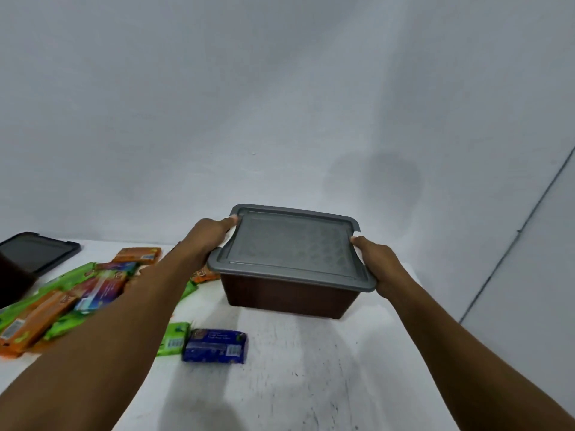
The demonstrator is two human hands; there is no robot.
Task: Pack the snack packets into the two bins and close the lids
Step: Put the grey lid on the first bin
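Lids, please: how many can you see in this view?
2. A grey lid sits on the brown bin at centre; a dark lid lies on the table, far left.

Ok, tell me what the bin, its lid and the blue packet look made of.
Bin: likely rigid plastic, opaque dark brown, smooth moulded walls.
Lid: probably plastic, grey, semi-matte, with a moulded rim and patterned centre panel.
Blue packet: seemingly thin film wrapper, printed, slightly shiny.
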